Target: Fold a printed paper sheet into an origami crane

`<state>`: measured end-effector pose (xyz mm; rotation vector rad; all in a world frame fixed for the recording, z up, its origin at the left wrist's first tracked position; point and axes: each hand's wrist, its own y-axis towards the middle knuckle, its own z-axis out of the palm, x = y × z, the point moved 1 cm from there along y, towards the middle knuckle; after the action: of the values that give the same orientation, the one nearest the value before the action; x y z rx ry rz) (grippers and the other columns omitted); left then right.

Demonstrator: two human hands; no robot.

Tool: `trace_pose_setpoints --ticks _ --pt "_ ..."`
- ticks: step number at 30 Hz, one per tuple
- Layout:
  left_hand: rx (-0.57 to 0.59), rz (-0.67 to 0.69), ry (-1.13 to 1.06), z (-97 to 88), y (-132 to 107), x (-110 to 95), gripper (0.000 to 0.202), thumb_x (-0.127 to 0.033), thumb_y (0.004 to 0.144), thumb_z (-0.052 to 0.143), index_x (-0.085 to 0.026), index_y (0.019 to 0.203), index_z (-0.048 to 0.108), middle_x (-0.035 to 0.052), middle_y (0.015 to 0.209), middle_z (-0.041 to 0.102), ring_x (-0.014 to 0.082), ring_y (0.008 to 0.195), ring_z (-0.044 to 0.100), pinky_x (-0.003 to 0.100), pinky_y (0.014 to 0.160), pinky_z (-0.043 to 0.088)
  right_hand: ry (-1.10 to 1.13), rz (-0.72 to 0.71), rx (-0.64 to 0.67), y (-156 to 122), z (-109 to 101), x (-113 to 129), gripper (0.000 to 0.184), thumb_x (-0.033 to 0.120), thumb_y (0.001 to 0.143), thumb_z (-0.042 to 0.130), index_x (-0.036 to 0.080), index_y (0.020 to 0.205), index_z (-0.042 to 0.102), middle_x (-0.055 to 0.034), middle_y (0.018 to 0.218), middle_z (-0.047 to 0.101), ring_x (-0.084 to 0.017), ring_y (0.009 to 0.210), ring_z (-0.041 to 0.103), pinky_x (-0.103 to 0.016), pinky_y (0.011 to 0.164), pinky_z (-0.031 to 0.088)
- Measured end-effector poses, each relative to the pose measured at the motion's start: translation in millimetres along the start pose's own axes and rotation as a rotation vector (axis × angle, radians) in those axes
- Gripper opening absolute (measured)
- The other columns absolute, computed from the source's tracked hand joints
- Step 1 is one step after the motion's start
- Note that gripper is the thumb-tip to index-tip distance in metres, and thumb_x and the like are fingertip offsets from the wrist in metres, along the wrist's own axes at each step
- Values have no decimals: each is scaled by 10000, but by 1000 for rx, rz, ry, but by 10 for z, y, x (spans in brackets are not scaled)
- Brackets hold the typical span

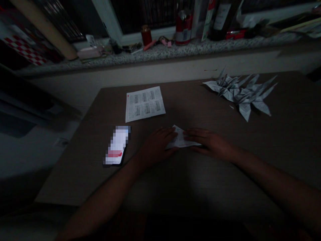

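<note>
A small folded piece of printed paper (pixel 182 140) lies flat on the brown table (pixel 205 187), near the middle. My left hand (pixel 157 145) rests on its left side, fingers stretched out and pressing down on it. My right hand (pixel 208 140) lies on its right side, fingers also flat and pointing left over the paper. The two hands' fingertips almost meet above the fold. The light is dim.
A flat printed sheet (pixel 144 103) lies behind my hands. A phone (pixel 117 145) with a lit screen sits to the left. Several folded paper cranes (pixel 242 92) are heaped at the far right. A stone ledge (pixel 160 50) behind holds cans, bottles and small clutter.
</note>
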<state>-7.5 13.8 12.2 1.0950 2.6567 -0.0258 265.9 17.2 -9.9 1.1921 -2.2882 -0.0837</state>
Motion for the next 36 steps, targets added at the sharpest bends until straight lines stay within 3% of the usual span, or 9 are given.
trace_pose_setpoints --ticks 8,16,25,31,36 --pt "-38 20 -22 14 -2 17 423 -432 1057 526 -189 1393 611 120 1549 541 264 1455 490 472 1230 372 55 45 -64 18 -1 22 310 248 997 625 215 1297 696 -133 1410 675 -287 1327 623 -503 1112 522" --pt "-1 29 -43 -1 -19 37 572 -473 996 626 -179 1476 526 126 1582 500 285 1465 472 463 1206 410 144 100 -73 15 -11 11 279 268 1004 614 229 1264 711 -112 1412 674 -263 1321 627 -463 1106 531" --pt "3 68 -69 -36 -14 79 416 -413 1042 557 -186 1387 612 128 1577 507 286 1433 518 457 1171 461 146 117 -87 25 -50 24 264 275 1022 578 237 1240 723 -90 1311 736 -247 1220 695 -435 1058 571" --pt "2 47 -130 -12 -27 132 414 -443 1044 566 -252 1409 605 81 1604 481 250 1445 507 446 1185 454 145 106 -97 31 -47 27 264 281 1030 569 224 1244 711 -107 1302 732 -247 1232 682 -448 1053 568" --pt "9 58 -118 -29 -21 125 390 -406 1060 535 -233 1402 613 88 1584 505 257 1429 524 457 1173 464 152 103 -87 34 -48 28 269 285 1020 580 253 1257 704 -95 1308 726 -252 1245 670 -470 1057 561"
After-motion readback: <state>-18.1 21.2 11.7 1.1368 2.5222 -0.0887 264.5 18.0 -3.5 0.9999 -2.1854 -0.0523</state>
